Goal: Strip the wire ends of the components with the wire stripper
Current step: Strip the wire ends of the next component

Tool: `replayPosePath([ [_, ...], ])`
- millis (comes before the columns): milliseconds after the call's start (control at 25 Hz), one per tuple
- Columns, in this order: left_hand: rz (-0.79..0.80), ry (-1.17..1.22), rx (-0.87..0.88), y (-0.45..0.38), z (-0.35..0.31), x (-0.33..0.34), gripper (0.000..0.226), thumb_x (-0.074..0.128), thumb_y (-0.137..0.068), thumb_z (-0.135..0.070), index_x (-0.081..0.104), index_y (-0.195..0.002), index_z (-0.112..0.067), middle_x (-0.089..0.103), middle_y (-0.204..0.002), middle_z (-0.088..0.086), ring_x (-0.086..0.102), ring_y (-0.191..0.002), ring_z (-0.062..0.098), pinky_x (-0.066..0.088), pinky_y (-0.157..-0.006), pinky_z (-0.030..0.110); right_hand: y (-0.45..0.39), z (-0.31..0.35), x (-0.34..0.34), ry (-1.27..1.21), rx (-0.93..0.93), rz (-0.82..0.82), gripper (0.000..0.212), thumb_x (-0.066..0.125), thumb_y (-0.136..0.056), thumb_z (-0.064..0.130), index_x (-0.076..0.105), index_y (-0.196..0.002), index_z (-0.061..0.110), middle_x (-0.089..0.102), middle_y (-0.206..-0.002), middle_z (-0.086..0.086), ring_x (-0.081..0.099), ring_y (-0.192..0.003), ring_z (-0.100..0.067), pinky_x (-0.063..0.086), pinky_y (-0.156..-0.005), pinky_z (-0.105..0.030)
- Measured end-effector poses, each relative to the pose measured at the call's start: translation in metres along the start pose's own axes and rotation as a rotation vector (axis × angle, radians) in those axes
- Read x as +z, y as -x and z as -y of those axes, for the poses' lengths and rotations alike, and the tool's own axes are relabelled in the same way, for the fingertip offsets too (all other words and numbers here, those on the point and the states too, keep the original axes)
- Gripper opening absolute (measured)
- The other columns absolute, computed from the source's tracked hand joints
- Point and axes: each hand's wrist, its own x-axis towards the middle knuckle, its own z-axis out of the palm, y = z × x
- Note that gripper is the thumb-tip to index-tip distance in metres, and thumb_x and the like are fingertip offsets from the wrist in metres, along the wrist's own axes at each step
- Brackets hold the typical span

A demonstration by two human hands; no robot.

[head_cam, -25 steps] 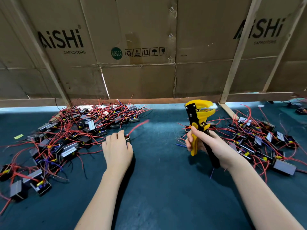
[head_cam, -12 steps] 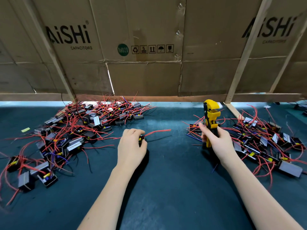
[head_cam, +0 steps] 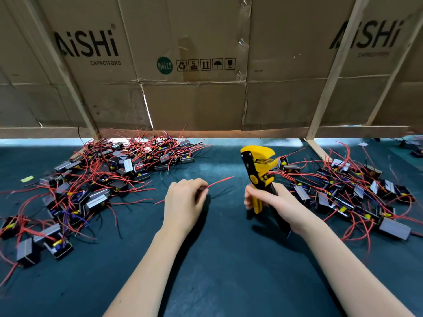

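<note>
Wire stripper [head_cam: 259, 172], yellow and black, held upright by the right hand [head_cam: 272, 202], fingers wrapped round both handles, head raised and mouth turned toward the left side; this pose looks meant to receive a wire end fed in from the left. Left hand [head_cam: 183, 202], back upward, fingers curled and pinching a red wire [head_cam: 219, 181] near its root, the free end slanting up and rightward toward the tool but not yet in its mouth; the component it belongs to is hidden under the palm, so its form cannot be told. Step in hand, by judgement: lining the wire end up with the stripper before the squeeze. Left pile of components [head_cam: 96, 179], small black and grey blocks tangled in red wires, a few blue and black, heaped at the far left; probably one stock. Right pile of components [head_cam: 357, 191], similar, spread looser behind the right hand; which heap is done and which waits cannot be told. Bench mat [head_cam: 217, 259], dark teal, bearing both heaps with both hands between them. Cardboard wall [head_cam: 194, 99], flattened cartons printed "AiSHi CAPACITORS", braced by pale wooden battens [head_cam: 329, 72], closing off the far edge, a bright gap beneath.
</note>
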Motion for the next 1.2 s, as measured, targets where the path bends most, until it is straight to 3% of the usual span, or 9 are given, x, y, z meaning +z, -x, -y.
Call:
replayPosePath([
  [200, -0.055, 0.069, -0.002, 0.001, -0.003, 0.002, 0.006, 0.072, -0.085, -0.007, 0.071, -0.083, -0.013, 0.067, -0.073, -0.001, 0.059, -0.076, 0.027, 0.047, -0.070, 0.040, 0.000, -0.001, -0.001, 0.048, 0.047, -0.016, 0.051, 0.068, -0.080, 0.049, 0.066, -0.096, 0.001, 0.073, -0.095, -0.015, 0.070, -0.092, -0.026, 0.052, -0.087, -0.032],
  [400, -0.038, 0.165, -0.085, 0.001, -0.005, 0.003, 0.004, 0.069, -0.089, -0.014, 0.071, -0.086, -0.014, 0.069, -0.074, 0.000, 0.061, -0.074, 0.024, 0.049, -0.073, 0.039, 0.000, -0.001, -0.003, -0.019, 0.028, -0.026, 0.046, 0.068, -0.082, 0.049, 0.061, -0.081, 0.004, 0.062, -0.076, -0.011, 0.063, -0.075, -0.026, 0.048, -0.080, -0.039],
  [520, -0.037, 0.235, -0.160, 0.001, -0.004, 0.003, 0.004, 0.065, -0.090, -0.014, 0.067, -0.086, -0.013, 0.068, -0.071, -0.001, 0.062, -0.071, 0.023, 0.051, -0.071, 0.040, -0.003, -0.004, -0.005, 0.256, -0.073, -0.196, 0.052, 0.067, -0.082, 0.052, 0.053, -0.072, 0.003, 0.051, -0.066, -0.003, 0.048, -0.064, -0.014, 0.038, -0.069, -0.033],
  [640, -0.040, 0.285, -0.184, 0.002, -0.005, 0.003, 0.007, 0.064, -0.091, -0.015, 0.064, -0.085, -0.017, 0.062, -0.063, -0.006, 0.048, -0.057, 0.013, 0.045, -0.062, 0.035, -0.006, -0.006, -0.007, 0.563, -0.229, -0.563, 0.048, 0.071, -0.081, 0.050, 0.050, -0.069, 0.009, 0.044, -0.060, 0.006, 0.038, -0.059, -0.010, 0.030, -0.060, -0.026],
  [800, -0.032, 0.356, -0.207, 0.001, -0.004, 0.006, 0.010, 0.063, -0.092, -0.016, 0.062, -0.082, -0.018, 0.057, -0.057, 0.002, 0.041, -0.053, 0.016, 0.041, -0.059, 0.036, -0.005, -0.004, -0.024, 0.987, -0.335, -0.917, 0.040, 0.078, -0.073, 0.041, 0.051, -0.076, 0.011, 0.054, -0.074, -0.004, 0.051, -0.074, -0.030, 0.037, -0.070, -0.039],
  [920, -0.028, 0.439, -0.243, 0.001, -0.006, 0.007, 0.011, 0.062, -0.091, -0.012, 0.060, -0.083, -0.018, 0.064, -0.060, -0.002, 0.048, -0.052, 0.009, 0.038, -0.058, 0.030, -0.005, -0.008, -0.040, 1.215, -0.206, -1.004, 0.049, 0.079, -0.069, 0.043, 0.055, -0.087, 0.004, 0.058, -0.084, -0.015, 0.054, -0.081, -0.038, 0.036, -0.073, -0.042],
  [1040, -0.060, 0.524, -0.241, -0.001, -0.009, 0.002, 0.016, 0.064, -0.089, -0.008, 0.059, -0.099, -0.020, 0.071, -0.076, -0.009, 0.060, -0.068, 0.002, 0.047, -0.070, 0.025, -0.006, -0.010, -0.042, 1.201, -0.150, -1.015, 0.049, 0.078, -0.072, 0.043, 0.056, -0.088, 0.003, 0.061, -0.086, -0.018, 0.056, -0.085, -0.039, 0.037, -0.075, -0.043],
  [1120, -0.082, 0.418, -0.159, 0.000, -0.007, -0.002, 0.026, 0.071, -0.086, -0.017, 0.057, -0.107, -0.023, 0.065, -0.083, -0.013, 0.056, -0.077, 0.004, 0.044, -0.074, 0.024, -0.008, -0.010, -0.043, 1.161, -0.135, -1.004, 0.048, 0.075, -0.074, 0.045, 0.056, -0.088, 0.003, 0.062, -0.087, -0.017, 0.057, -0.086, -0.039, 0.037, -0.075, -0.044],
  [1200, 0.031, 0.173, -0.088, 0.002, -0.006, -0.006, 0.026, 0.073, -0.082, -0.040, 0.059, -0.101, -0.029, 0.057, -0.079, -0.013, 0.053, -0.074, 0.005, 0.039, -0.066, 0.024, -0.009, -0.010, -0.044, 1.147, -0.120, -0.990, 0.048, 0.073, -0.076, 0.047, 0.056, -0.088, 0.004, 0.062, -0.087, -0.016, 0.057, -0.087, -0.039, 0.038, -0.076, -0.044],
])
